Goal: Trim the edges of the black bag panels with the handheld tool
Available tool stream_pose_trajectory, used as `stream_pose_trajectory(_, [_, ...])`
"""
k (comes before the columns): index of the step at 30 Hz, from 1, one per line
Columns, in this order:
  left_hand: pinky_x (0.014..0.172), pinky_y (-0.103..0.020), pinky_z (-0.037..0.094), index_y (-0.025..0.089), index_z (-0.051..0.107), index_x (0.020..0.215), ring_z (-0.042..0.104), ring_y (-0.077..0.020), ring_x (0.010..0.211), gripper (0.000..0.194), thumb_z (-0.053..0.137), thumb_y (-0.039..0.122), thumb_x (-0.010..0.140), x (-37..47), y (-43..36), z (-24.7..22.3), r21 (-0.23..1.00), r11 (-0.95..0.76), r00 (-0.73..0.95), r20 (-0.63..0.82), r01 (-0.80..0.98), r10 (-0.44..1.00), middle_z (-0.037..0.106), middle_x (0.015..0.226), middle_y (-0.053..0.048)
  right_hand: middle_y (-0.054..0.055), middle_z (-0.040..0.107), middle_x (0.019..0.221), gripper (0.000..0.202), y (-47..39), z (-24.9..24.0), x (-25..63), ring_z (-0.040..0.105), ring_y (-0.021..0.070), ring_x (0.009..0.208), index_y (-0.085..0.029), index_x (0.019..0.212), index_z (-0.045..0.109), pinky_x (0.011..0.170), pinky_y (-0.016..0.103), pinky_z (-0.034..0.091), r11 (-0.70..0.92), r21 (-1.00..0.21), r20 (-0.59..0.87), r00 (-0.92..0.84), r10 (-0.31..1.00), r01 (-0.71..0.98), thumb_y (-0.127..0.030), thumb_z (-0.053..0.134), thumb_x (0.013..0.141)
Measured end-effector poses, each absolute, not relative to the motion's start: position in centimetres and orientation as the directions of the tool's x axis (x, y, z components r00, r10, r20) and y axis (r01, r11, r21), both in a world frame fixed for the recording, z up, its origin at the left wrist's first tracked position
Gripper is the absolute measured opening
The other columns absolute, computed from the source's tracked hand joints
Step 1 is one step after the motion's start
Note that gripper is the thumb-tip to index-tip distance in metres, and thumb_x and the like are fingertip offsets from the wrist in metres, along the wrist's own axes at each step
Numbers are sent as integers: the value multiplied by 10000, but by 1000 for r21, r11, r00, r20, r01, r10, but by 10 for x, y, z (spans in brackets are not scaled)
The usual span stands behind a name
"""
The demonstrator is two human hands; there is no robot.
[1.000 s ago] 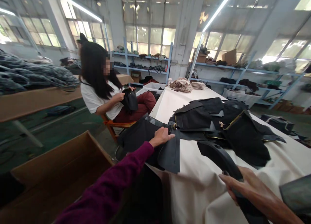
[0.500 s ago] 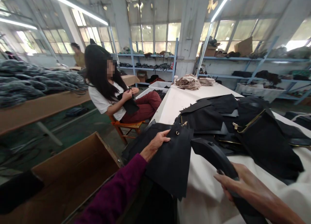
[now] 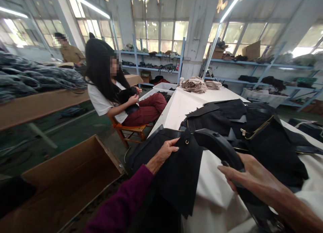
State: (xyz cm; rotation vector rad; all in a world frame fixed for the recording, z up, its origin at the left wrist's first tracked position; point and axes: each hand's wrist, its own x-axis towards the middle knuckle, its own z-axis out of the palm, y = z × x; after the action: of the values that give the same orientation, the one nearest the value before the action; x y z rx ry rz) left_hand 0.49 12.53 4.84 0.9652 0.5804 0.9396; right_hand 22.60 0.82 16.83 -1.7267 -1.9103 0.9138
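Note:
My left hand (image 3: 164, 155) pinches a black fabric piece (image 3: 181, 179) that has a small metal eyelet and hangs over the table's left edge. In my right hand (image 3: 246, 174) is a black curved handheld tool (image 3: 219, 145), its fingers wrapped round the grip. The tool's tip reaches the fabric's upper edge beside the eyelet. Right of the tool, a pile of black fabric pieces (image 3: 217, 118) with gold zippers lies on the white-covered table (image 3: 207, 209).
An open cardboard box (image 3: 73, 159) stands at the lower left. A person (image 3: 101, 101) sits on a wooden chair beyond the table's left edge; another person (image 3: 69, 53) is farther back. Beige pieces (image 3: 194, 85) are stacked at the table's far end.
The tool in my right hand has moved slightly up and left, and its tip now meets the fabric's top edge. My left hand still grips the fabric. The view has shifted a little.

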Motion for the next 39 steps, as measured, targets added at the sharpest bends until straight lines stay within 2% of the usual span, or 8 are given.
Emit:
stream_pose_trajectory(3, [646,-229,430,107,636,1120,603,-130,653,571,648,95,550,8,125,49,870,259,489,-24,-419,872,712,822,-58,-27,574,467,308,7,174,225,550,133,404,-208,642,460,389,214,423,17,-676,-130,-142,981,736,-461,546,794])
stream_pose_trajectory(9, [645,-231,430,140,620,1153,606,-138,682,565,633,113,589,11,118,46,874,255,546,14,-413,838,706,855,-49,-52,546,449,230,15,141,213,528,131,370,-210,677,448,363,216,434,-28,-786,-186,-193,963,618,-377,565,785])
stream_pose_trajectory(20, [609,-211,442,152,603,1176,608,-117,646,550,605,118,627,14,121,35,869,251,567,40,-426,823,704,885,-58,-30,570,456,271,12,160,223,543,135,382,-212,657,442,376,216,429,-18,-737,-122,-107,987,676,-423,571,768])
stream_pose_trajectory(28, [677,-243,442,131,608,1170,606,-154,721,528,589,161,643,18,112,38,930,191,621,48,-313,782,694,868,-61,-43,556,461,239,28,141,220,543,137,395,-207,658,455,384,225,452,-8,-792,-105,-124,987,610,-376,581,772])
stream_pose_trajectory(30, [703,-273,450,143,583,1201,609,-172,751,528,536,160,676,18,120,34,972,99,654,67,-214,753,685,918,-68,-36,560,477,253,34,148,228,549,140,413,-205,662,462,399,231,460,-18,-795,-59,-48,997,606,-399,587,768])
stream_pose_trajectory(32, [784,-313,443,164,594,1184,594,-190,834,519,481,116,680,21,132,27,989,-148,648,123,-16,752,665,981,-66,-27,561,479,281,32,158,240,546,137,418,-198,654,479,403,227,453,-43,-791,-37,22,999,611,-429,600,756])
stream_pose_trajectory(34, [885,-350,399,161,624,1124,553,-204,912,503,453,69,660,27,143,21,909,-371,603,191,188,774,642,987,-69,-19,559,466,311,24,163,252,538,132,413,-191,626,489,399,219,440,-77,-782,-51,60,997,619,-453,607,746])
stream_pose_trajectory(39, [897,-356,374,140,665,874,529,-218,880,301,486,58,646,46,151,20,885,-384,566,181,263,804,608,868,-84,-8,576,470,328,-8,152,273,541,140,413,-184,625,507,396,225,420,-178,-755,-159,87,983,632,-471,604,751])
